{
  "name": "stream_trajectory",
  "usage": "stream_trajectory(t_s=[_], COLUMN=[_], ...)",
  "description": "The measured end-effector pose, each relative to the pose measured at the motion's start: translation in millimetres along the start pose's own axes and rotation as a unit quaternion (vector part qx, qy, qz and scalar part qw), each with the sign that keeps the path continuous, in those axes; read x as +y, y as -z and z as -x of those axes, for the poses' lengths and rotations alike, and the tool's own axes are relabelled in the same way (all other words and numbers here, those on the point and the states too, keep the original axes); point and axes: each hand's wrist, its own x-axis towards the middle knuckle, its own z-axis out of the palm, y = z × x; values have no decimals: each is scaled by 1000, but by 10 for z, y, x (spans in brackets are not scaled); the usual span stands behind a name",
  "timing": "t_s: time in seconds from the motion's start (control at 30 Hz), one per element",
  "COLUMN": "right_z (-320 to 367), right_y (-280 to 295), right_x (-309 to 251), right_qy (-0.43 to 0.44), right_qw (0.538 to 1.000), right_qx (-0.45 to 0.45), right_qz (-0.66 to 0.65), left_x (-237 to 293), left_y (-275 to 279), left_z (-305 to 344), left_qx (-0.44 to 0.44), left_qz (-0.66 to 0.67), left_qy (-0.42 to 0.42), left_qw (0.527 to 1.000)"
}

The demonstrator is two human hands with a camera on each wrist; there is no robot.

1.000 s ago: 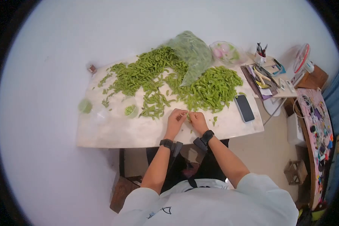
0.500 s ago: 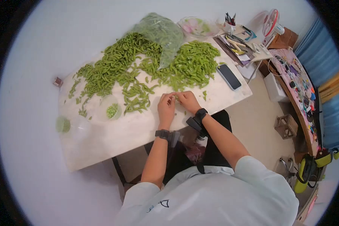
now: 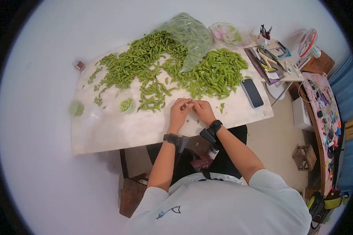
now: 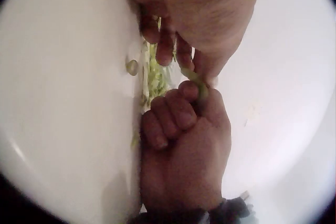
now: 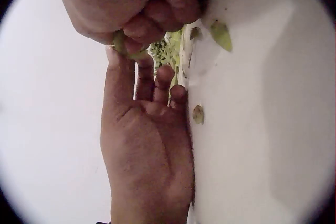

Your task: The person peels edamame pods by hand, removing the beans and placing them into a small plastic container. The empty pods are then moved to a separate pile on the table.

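The left hand (image 3: pixel 179 114) and right hand (image 3: pixel 203 112) pinch one green pod (image 4: pixel 196 78) between them, apparently so each steadies an end. From the hands: pod pile (image 3: pixel 221 72), one o'clock, near; cup (image 3: pixel 119 97), nine o'clock, likely keeping loose beans (image 3: pixel 126 104) contained.

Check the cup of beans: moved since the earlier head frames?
No. In the head view, the cup keeps its spot on the table, left of the loose pods; the whole picture shifted.
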Motion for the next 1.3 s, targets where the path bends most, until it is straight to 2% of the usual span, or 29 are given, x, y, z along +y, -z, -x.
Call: stream_trajectory(t_s=[0.07,0.13,0.2,0.27,0.37,0.47,0.57,0.77,0.87,0.97,1.1,1.2,1.3], right_z=[2,22,46,49,51,77,126,110,75,98,57,76,62], right_y=[8,-14,-19,10,-32,21,41,118,102,59,23,57,45], right_x=[8,5,20,-4,29,-5,-151,-151,-86,-101,-10,-83,-34], right_qy=[8,99,113,57,119,15,52,53,-58,-60,-28,-27,-5], right_qw=[1000,994,991,995,988,997,992,997,995,991,997,998,998], right_qx=[-7,41,59,44,67,11,33,-11,-41,-5,-10,-24,-16], right_qz=[4,-22,-46,-68,-67,-72,-113,-55,-76,-118,-77,-57,-57], left_x=[-27,-38,-45,-10,-13,-64,-97,-51,-85,-75,-116,-97,-24], left_y=[14,32,20,15,19,39,48,38,39,22,-18,11,7], left_z=[17,-19,-1,22,25,43,50,54,71,96,102,99,130], left_qx=[-11,-17,-18,-21,-24,-37,-33,-25,-35,-24,3,-4,12], left_qz=[-7,-6,7,1,16,14,3,15,2,-14,9,-29,9], left_qy=[7,6,10,15,35,47,30,52,71,67,56,51,64], left_qw=[1000,1000,1000,1000,999,998,999,998,997,997,998,998,998])
